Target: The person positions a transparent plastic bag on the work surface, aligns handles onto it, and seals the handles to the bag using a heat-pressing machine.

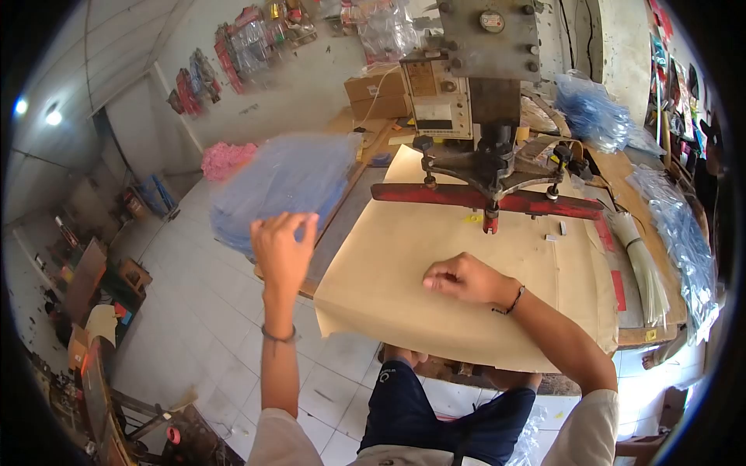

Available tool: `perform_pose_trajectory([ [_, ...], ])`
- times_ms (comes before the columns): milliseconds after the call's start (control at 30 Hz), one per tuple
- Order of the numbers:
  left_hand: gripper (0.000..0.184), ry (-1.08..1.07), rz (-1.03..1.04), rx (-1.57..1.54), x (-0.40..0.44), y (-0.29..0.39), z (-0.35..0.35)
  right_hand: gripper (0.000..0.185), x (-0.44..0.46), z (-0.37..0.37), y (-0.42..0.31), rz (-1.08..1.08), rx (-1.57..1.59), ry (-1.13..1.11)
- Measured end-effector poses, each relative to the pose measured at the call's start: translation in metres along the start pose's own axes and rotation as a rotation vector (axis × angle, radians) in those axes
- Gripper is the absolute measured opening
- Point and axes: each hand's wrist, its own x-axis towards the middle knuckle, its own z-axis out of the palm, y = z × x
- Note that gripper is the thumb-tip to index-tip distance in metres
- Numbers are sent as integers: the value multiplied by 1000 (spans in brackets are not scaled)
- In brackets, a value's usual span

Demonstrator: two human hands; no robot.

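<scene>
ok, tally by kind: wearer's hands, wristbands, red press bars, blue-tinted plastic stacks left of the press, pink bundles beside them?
Hands: 2, left hand and right hand
Wristbands: 2, left wristband and right wristband
Red press bar: 1
Blue-tinted plastic stack: 1
Pink bundle: 1
Total: 7

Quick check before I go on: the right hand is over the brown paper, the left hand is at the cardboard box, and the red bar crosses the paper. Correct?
Not quite: the head view shows the left hand by the near edge of the blue plastic stack, not at the cardboard box. The rest stands.
</scene>
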Motion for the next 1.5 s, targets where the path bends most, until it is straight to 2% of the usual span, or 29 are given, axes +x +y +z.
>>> perform_pose_trajectory([
  [67, 9, 103, 96, -33, -25, 30, -6, 43, 1, -5, -11, 128, 182, 25],
  [200, 13, 23, 202, -339, -86, 110, -4, 66, 0, -12, 4, 238, 530, -21],
  [367, 31, -240, 153, -626, -155, 188, 17, 61, -8, -24, -14, 416, 147, -38],
  [400, 39, -296, 205, -675, -158, 189, 11, 61, -10, -27, -15, 441, 35, -58],
  [500, 42, -288, 123, -719, -148, 169, 0, 58, -13, -20, -8, 493, 93, 25],
  [600, 49, -409, 9, -391, -146, 113, -7, 55, -12, -21, -7, 549, -45, 33],
  [667, 59, -504, -89, -295, -157, 78, -11, 53, -10, -19, -9, 562, 16, 39],
  [800, 65, -412, -302, -379, -175, 55, -20, 45, -9, -18, -11, 563, 32, 45],
  [900, 65, -237, -413, -551, -190, 52, -10, 40, -8, -12, -8, 528, -13, 81],
  [1000, 66, -154, -480, -542, -189, 51, -4, 40, -7, -2, -10, 444, -105, 133],
  [1067, 64, -204, -445, -575, -187, 44, 1, 43, -7, 4, -5, 354, -156, 151],
  [1200, 57, -343, -324, -517, -181, 47, 0, 39, -3, 9, -16, 391, -201, 156],
  [1300, 49, -259, -422, -711, -180, 48, -6, 31, -5, 6, -6, 437, -101, 210],
  [1400, 46, 31, -633, -531, -193, 33, 0, 24, -5, 0, -5, 466, -36, 203],
  [1500, 49, -156, -832, -569, -202, 25, -4, 22, -5, 2, -4, 451, -37, 214],
])
